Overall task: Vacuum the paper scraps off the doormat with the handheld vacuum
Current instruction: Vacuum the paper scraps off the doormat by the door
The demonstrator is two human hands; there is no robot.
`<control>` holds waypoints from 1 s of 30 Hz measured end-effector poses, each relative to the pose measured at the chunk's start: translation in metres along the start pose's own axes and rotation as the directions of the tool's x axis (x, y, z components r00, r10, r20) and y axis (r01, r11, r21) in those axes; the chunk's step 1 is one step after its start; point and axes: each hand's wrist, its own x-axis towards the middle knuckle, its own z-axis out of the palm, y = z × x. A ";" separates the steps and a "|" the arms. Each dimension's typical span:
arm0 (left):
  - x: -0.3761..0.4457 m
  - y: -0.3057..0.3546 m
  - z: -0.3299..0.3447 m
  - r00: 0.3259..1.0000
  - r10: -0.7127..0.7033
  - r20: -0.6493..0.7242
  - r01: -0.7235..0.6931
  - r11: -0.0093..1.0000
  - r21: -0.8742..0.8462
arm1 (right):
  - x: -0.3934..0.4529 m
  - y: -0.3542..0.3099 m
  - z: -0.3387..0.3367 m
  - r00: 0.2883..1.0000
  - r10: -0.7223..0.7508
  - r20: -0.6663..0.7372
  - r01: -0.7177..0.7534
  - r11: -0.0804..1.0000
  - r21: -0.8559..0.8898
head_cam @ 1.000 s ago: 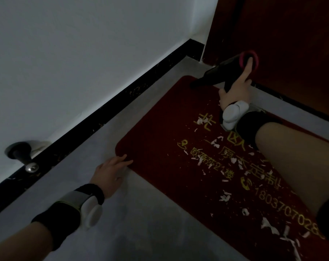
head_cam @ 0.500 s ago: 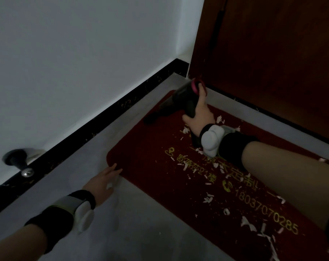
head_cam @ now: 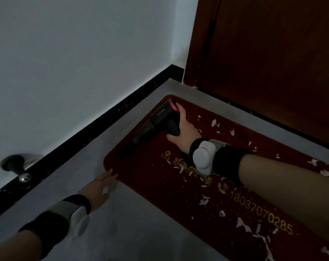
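1. My right hand [head_cam: 186, 129] grips the handheld vacuum [head_cam: 159, 119] by its handle; its nozzle points away from my grip and lies low on the doormat [head_cam: 150, 178].
2. I judge the sweeping is in progress: most paper scraps [head_cam: 203, 200] lie behind my grip.
3. My left hand [head_cam: 98, 189], fingers straight, presses at the mat's corner.
4. Next I must draw the nozzle back over the scraps.

Dark wooden door [head_cam: 263, 59], black skirting [head_cam: 95, 127], perhaps a doorstop [head_cam: 15, 166] on white wall [head_cam: 75, 53].

dark red doormat [head_cam: 159, 178] – yellow lettering; black vacuum [head_cam: 159, 119] – pink ring.
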 end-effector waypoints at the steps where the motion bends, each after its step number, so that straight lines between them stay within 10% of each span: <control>1: 0.000 0.000 -0.001 1.000 -0.001 0.006 0.001 1.000 0.001 | 0.000 0.002 -0.003 1.000 0.013 -0.008 -0.013 1.000 -0.010; 12: -0.013 0.005 0.006 0.999 0.023 -0.045 -0.024 0.999 -0.022 | 0.003 0.043 -0.044 0.982 0.116 -0.148 -0.117 0.993 -0.002; 30: -0.066 -0.044 -0.009 0.905 -0.372 -0.207 0.306 0.907 -0.290 | -0.028 -0.034 0.033 0.929 -0.178 0.325 0.171 0.984 0.050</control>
